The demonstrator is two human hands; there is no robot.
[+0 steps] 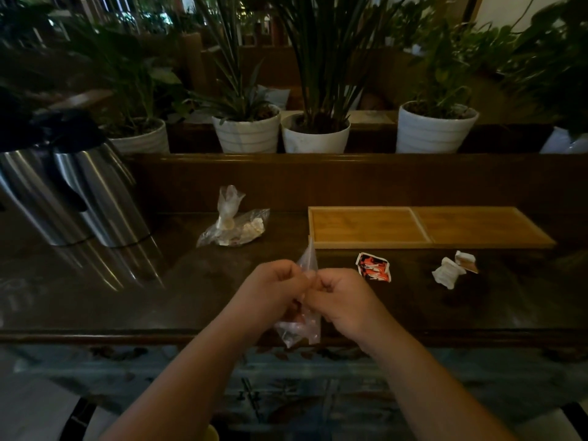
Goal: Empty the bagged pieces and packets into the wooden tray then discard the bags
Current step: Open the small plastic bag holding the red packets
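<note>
Both hands hold one small clear plastic bag (300, 329) above the table's near edge. My left hand (273, 288) and my right hand (340, 294) pinch its upper part side by side, fingers closed; the bag hangs below them with small pieces inside. A wooden tray (426, 240) with two shallow compartments lies beyond to the right, both showing bare wood. Between it and my hands lie red and black packets (374, 267) and white packets (453, 270). Two more clear bags (235, 222) with pale pieces rest at centre left.
Two steel thermos jugs (79, 198) stand at the left. A dark wooden ledge (318, 160) carries white pots with plants (315, 135) behind the table. The table's front edge (127, 335) runs just under my wrists.
</note>
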